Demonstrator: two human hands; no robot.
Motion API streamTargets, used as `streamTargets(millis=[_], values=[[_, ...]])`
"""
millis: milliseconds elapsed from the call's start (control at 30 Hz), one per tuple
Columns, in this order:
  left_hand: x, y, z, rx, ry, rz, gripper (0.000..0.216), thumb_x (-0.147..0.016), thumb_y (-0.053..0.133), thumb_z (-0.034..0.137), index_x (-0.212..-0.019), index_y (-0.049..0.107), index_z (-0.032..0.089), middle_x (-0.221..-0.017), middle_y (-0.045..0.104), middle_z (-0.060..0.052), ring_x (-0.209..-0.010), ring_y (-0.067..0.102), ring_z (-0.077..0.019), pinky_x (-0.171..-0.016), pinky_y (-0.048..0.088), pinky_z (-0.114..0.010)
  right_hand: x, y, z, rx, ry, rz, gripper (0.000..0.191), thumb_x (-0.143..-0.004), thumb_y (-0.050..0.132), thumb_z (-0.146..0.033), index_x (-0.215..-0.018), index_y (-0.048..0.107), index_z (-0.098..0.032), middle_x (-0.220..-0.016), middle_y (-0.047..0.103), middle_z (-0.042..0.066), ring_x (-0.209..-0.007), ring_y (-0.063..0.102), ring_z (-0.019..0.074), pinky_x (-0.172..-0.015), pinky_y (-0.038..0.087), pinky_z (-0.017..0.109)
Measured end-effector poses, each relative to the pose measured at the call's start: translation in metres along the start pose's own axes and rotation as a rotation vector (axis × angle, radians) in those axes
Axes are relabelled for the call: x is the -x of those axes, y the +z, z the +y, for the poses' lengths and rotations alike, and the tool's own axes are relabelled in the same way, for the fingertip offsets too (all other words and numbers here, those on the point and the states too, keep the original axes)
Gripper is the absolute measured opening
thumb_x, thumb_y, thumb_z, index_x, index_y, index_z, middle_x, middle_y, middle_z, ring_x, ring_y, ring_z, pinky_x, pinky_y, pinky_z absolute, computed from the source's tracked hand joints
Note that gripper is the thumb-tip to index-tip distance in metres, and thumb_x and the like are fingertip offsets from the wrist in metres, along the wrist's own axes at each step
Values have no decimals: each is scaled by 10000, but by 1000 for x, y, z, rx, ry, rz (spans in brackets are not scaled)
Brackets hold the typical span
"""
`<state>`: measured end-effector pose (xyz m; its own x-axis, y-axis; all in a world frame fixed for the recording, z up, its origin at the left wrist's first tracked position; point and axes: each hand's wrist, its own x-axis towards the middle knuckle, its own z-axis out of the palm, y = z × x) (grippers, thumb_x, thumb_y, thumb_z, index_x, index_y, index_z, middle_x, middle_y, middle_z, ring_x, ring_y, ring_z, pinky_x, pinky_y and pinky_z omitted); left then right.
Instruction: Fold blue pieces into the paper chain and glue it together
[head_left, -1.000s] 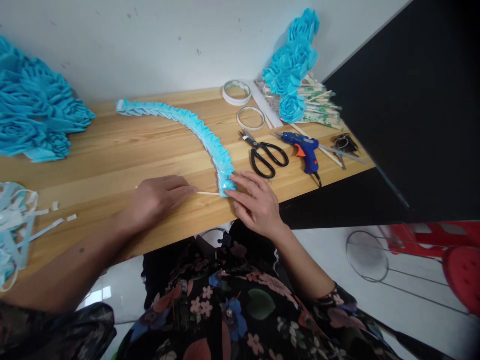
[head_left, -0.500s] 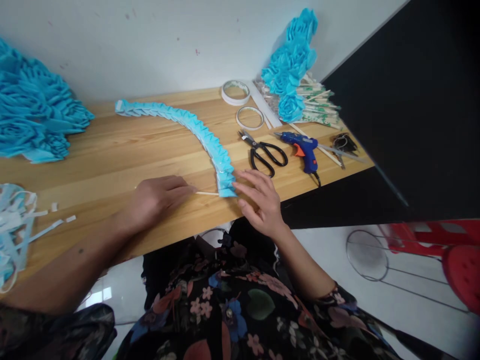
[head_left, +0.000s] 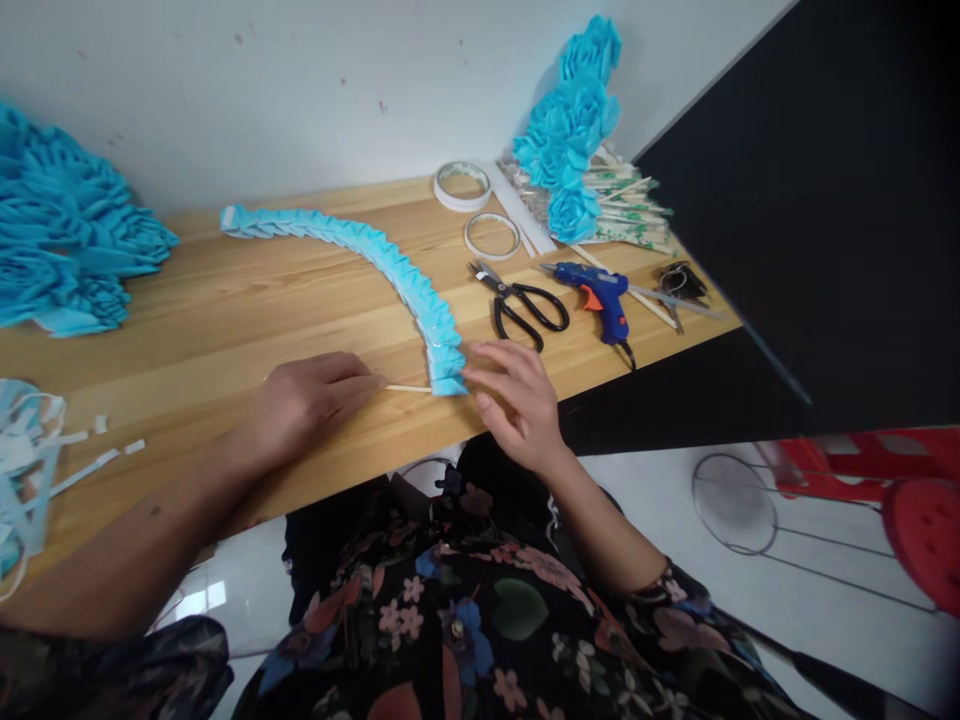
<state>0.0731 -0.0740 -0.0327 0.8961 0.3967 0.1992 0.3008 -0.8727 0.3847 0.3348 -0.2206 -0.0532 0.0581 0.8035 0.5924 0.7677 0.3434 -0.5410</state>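
A folded strip of light blue paper point(head_left: 390, 262) curves across the wooden table from the back left to the front edge. My left hand point(head_left: 315, 400) pinches the end of a thin wooden stick point(head_left: 409, 388), whose other end meets the strip's near end. On the strip's right side, my right hand point(head_left: 517, 400) has its fingers apart, with the fingertips at the paper's edge. Whether they touch it is hard to tell. Black-handled scissors point(head_left: 517, 298) lie just beyond my right hand, beside a blue glue gun point(head_left: 600, 290).
Blue paper flowers point(head_left: 82, 230) are heaped at the left, and more flowers point(head_left: 570, 140) lie at the back right by a bundle of sticks point(head_left: 630, 205). Two tape rolls point(head_left: 463, 187) sit near the wall. Paper scraps point(head_left: 30, 450) litter the left front.
The view has shifted slightly, so the table items appear a little further left. Both hands keep nearly the same pose at the strip's near end.
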Motion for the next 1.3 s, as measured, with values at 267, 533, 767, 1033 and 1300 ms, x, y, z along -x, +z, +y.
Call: streamTargets(millis=[267,533,767,1033,1300], values=[[0,-1,0,-2,-22,-20,358,-1019,404,369,-1087,727,231,-1017,707,-57,-873,635,-163,-742,448,-260,-2,2,0,63,-47,-93,211,-895,585,-254,-1059,717,-265,-1317,656,61,-1256,558,275,-1046,476,541],[2,1,-2,-11,-14,-30,377,-1023,385,374,-1122,716,223,-1041,707,-69,-907,636,-174,-769,459,-268,-4,2,-1,111,-33,-116,187,-903,591,-252,-1044,714,-244,-1299,659,80,-1257,546,280,-1036,490,523],[-4,-3,3,-49,-12,2,393,-1024,380,388,-1075,728,212,-988,714,-72,-848,628,-184,-738,456,-294,-5,3,-2,129,-12,-131,187,-899,597,-257,-1041,719,-249,-1311,653,78,-1258,543,285,-1039,487,524],[-5,-4,7,-7,-69,-31,431,-1030,350,405,-1079,726,201,-999,715,-74,-870,637,-192,-744,451,-295,-5,3,-3,153,10,-158,189,-901,604,-272,-1054,713,-257,-1338,639,64,-1280,522,292,-1049,477,535],[-4,-5,9,72,-188,-62,421,-1005,384,459,-1080,723,222,-1033,711,-63,-905,640,-201,-774,457,-300,-4,3,-2,103,-5,-71,272,-917,577,-270,-1168,683,-265,-1329,638,75,-1263,542,278,-1058,479,534]])
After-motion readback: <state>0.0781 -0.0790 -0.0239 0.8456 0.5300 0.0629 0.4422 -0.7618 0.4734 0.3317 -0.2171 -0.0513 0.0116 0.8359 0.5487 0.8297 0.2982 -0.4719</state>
